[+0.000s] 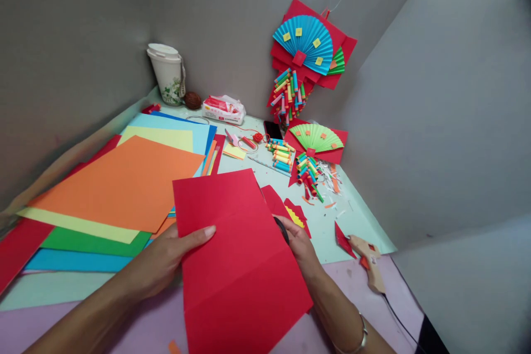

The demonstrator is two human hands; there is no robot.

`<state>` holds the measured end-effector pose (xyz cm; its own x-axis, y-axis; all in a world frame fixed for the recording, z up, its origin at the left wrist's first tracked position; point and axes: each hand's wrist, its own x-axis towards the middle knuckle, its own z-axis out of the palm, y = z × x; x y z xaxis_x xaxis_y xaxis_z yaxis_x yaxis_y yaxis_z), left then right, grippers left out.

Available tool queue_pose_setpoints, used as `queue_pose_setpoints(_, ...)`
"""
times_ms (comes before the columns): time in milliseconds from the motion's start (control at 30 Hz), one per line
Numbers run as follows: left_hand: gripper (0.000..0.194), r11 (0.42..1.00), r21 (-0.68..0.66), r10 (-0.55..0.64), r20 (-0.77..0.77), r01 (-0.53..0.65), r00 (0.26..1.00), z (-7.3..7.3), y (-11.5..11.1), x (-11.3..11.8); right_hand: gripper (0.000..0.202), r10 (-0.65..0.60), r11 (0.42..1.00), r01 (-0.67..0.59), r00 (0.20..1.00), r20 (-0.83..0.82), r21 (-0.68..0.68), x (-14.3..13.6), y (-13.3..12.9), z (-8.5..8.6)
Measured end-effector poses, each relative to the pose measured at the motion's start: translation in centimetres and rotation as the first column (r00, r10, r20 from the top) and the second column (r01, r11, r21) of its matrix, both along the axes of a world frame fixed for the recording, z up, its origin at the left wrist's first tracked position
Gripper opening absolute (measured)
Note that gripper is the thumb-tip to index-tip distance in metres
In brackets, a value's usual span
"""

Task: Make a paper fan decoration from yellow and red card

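Note:
A large sheet of red paper [236, 249] with fold creases is held up over the table in front of me. My left hand [172, 260] grips its left edge, thumb on top and fingers hidden beneath. At its right edge my right hand [301, 243] is closed around scissors [282, 229]; only part of a black handle shows, and the blades are mostly hidden by the paper. Just past the right hand lie red paper pieces [271, 199] and a red piece with a yellow shape [295, 214].
Coloured paper sheets [120, 182] are stacked at left. A hot glue gun [369, 260] lies at right, its cord trailing off the edge. Behind are rolled paper tubes [282, 156], a green fan decoration [317, 138], a phone [272, 130], a tissue pack [224, 110] and a white cup [166, 74].

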<state>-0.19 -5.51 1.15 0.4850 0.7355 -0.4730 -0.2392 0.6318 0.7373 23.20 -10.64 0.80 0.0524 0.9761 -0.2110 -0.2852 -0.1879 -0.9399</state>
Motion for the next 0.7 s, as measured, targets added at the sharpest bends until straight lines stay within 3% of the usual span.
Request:
queue_pose_setpoints(467,0.056,1.000,-0.005,-0.010,0.001,0.010,1.000,-0.13,0.11,-0.06,0.030,-0.043,0.999,0.043,0.996,0.082,0.010,0.01,0.04,-0.16)
queue_pose_setpoints(700,0.045,0.998,0.040,-0.047,0.013,0.046,0.999,-0.43,0.00,-0.06,0.035,-0.015,1.000,0.014,0.997,0.081,0.016,-0.04,0.11,-0.04)
